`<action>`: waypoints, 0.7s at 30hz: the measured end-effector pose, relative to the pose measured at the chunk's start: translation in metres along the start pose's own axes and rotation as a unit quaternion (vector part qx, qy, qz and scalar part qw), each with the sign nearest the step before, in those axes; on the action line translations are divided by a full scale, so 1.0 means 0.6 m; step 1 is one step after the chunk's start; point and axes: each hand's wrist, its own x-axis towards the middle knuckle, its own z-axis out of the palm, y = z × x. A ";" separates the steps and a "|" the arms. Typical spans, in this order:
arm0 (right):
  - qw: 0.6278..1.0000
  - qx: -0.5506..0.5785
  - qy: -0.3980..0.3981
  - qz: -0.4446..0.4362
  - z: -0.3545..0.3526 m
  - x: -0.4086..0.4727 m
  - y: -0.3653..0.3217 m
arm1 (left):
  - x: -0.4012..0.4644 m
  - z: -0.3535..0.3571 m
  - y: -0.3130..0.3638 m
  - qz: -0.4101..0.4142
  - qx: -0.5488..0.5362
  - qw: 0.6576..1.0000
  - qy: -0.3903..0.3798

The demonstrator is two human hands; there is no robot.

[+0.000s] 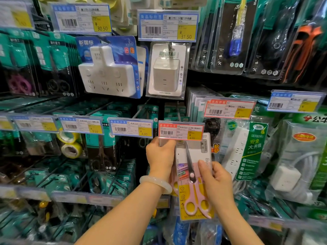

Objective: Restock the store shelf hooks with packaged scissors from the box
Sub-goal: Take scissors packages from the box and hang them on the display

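Observation:
A packaged pair of pink-handled scissors [193,181] on a white and yellow card hangs upright in front of the shelf, its top edge just under a red price tag [180,131] marked 4.50. My left hand [160,156] grips the pack's upper left edge, fingertips touching the tag's lower rim. My right hand [216,181] holds the pack's right side at mid height, thumb on its front. The hook behind the tag is hidden, and the box is out of view.
Dark packs of scissors [101,151] hang on hooks to the left under blue price tags [131,128]. White socket adapters [108,73] hang above. A power strip pack [246,152] hangs close on the right. Lower rows of hooks hold more packs.

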 end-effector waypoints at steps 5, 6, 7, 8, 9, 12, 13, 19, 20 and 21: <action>1.000 0.001 -0.004 -0.001 -0.001 -0.002 0.009 | 0.001 -0.004 -0.009 -0.011 0.000 1.000 -0.009; 1.000 0.000 -0.004 -0.002 -0.002 -0.003 0.011 | 0.002 -0.004 -0.011 -0.015 -0.004 1.000 -0.011; 1.000 0.002 -0.004 -0.001 -0.002 -0.003 0.011 | 0.002 -0.004 -0.012 -0.018 -0.007 1.000 -0.011; 1.000 0.004 -0.003 -0.001 -0.003 -0.003 0.013 | 0.003 -0.003 -0.013 -0.018 -0.007 1.000 -0.010; 1.000 0.006 -0.005 0.000 -0.004 -0.003 0.014 | 0.004 -0.003 -0.014 -0.020 -0.006 1.000 -0.010; 1.000 0.011 -0.010 0.008 -0.007 -0.003 0.016 | 0.005 -0.001 -0.009 -0.031 -0.006 0.999 -0.013; 1.000 0.010 -0.010 0.012 -0.007 -0.003 0.018 | 0.004 0.000 -0.007 -0.035 -0.006 0.999 -0.012; 1.000 0.000 -0.008 0.016 -0.008 -0.006 0.021 | -0.001 0.002 -0.002 0.055 0.017 0.997 0.045; 1.000 0.000 -0.008 0.017 -0.008 -0.007 0.021 | -0.003 0.002 -0.001 0.074 0.010 0.996 0.044; 1.000 0.000 -0.007 0.017 -0.008 -0.009 0.021 | -0.005 0.004 0.002 0.086 -0.009 0.996 0.037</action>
